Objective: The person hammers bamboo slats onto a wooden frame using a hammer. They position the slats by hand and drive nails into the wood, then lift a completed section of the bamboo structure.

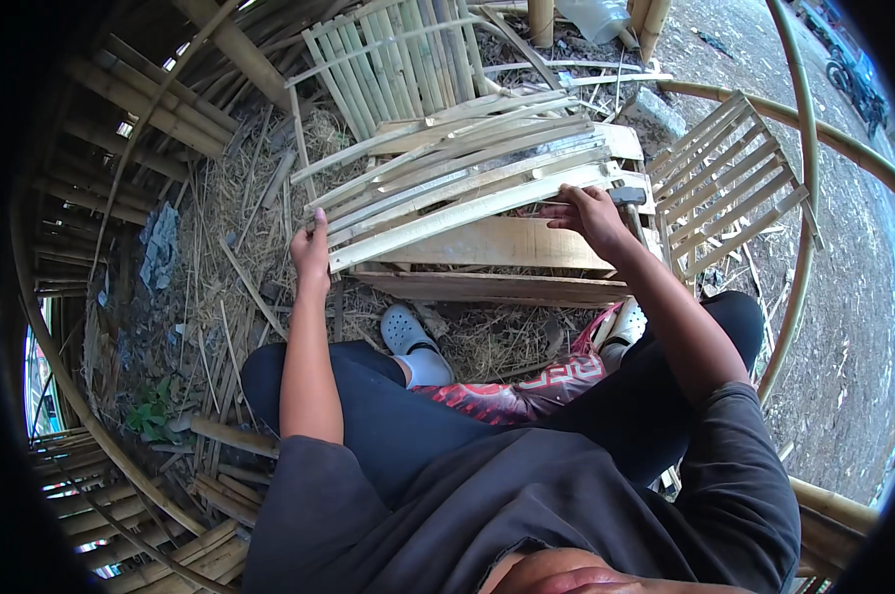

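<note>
My left hand (312, 252) is closed around the left end of a pale, split bamboo slat (447, 218), thumb uppermost. Toward the slat's other end, my right hand (591, 220) pinches its near edge with the fingertips, the remaining fingers reaching out below it. More bamboo strips (467, 158) lie loosely side by side just beyond. Under them is a low wooden bench (497, 244) made of boards. A hammer (627, 196) with a dark metal head rests beside my right hand, its handle partly hidden by my forearm.
A slatted bamboo panel (398, 64) leans at the back, and another slatted frame (730, 183) stands to the right. Curved bamboo poles (804, 198) border the paved ground. Straw and scraps cover the floor (225, 247); a blue rag (160, 247) lies left.
</note>
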`<state>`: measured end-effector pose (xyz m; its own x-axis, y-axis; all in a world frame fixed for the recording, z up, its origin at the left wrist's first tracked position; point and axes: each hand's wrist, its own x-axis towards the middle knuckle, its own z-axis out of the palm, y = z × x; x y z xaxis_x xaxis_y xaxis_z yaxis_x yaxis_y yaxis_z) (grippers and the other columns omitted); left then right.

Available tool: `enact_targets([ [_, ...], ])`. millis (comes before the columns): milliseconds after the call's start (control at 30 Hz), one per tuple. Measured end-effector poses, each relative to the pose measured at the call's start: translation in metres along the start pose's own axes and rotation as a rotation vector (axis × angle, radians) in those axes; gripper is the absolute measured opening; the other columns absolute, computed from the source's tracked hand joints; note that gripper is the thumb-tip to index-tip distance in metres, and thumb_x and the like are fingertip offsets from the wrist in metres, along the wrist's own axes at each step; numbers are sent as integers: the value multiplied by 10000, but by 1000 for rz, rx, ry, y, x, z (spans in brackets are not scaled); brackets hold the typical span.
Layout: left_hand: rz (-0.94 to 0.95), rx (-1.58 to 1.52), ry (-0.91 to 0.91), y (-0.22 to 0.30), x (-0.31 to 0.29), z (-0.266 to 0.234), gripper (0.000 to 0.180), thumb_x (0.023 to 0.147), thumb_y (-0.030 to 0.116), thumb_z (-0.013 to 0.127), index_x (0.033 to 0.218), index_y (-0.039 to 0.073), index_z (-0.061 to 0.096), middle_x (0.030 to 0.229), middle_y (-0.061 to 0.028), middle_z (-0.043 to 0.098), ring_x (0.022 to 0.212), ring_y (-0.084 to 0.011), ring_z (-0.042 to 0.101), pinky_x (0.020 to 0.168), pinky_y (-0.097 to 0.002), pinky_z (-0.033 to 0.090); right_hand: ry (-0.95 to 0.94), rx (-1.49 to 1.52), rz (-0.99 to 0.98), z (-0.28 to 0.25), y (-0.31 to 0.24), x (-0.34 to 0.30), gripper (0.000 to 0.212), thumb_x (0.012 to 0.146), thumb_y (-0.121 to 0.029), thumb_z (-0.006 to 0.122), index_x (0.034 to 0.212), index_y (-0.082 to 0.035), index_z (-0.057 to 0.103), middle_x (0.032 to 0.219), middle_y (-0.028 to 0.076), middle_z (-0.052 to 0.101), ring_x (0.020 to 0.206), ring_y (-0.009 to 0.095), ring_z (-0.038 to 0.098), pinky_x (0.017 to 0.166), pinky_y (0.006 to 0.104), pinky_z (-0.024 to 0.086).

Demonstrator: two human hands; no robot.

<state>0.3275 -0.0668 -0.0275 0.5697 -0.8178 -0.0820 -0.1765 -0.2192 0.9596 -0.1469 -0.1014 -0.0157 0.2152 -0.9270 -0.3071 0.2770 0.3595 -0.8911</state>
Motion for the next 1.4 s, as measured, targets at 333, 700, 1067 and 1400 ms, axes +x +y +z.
enact_targets([
  [333, 284, -275, 224, 22, -56, 54, 376, 1064, 356, 558, 990, -11, 592, 911, -87, 639, 851, -159, 567, 828, -350, 472, 114, 239, -323, -13, -31, 5, 502, 1052, -370, 595, 1379, -48, 389, 1332, 130, 557, 1282, 277, 559, 1082, 530, 488],
  [700, 404, -619, 93, 65, -116, 103, 332, 1075, 341, 552, 920, 50, 518, 854, 5, 494, 806, -108, 434, 774, -301, 404, 111, 566, -712, -14, -128, -51, 328, 1063, -127, 536, 1368, -57, 438, 1285, 123, 621, 1185, 261, 637, 1092, 465, 497],
  [1067, 243, -530, -310, 92, -141, 117, 274, 1046, 240, 632, 1123, -7, 721, 957, 9, 709, 870, -52, 591, 823, -234, 468, 205, 426, -957, 0, -230, -87, 286, 1081, -145, 489, 1341, -27, 475, 1162, 116, 616, 1048, 273, 640, 974, 474, 543],
  [1400, -1, -211, -809, 77, -137, 119, 408, 998, 238, 632, 1354, 40, 606, 1209, -36, 691, 1102, -133, 645, 902, -318, 511, 371, 313, -1007, 37, -275, -99, 293, 1078, -217, 529, 1295, -20, 523, 1049, 124, 663, 889, 281, 707, 772, 423, 600],
])
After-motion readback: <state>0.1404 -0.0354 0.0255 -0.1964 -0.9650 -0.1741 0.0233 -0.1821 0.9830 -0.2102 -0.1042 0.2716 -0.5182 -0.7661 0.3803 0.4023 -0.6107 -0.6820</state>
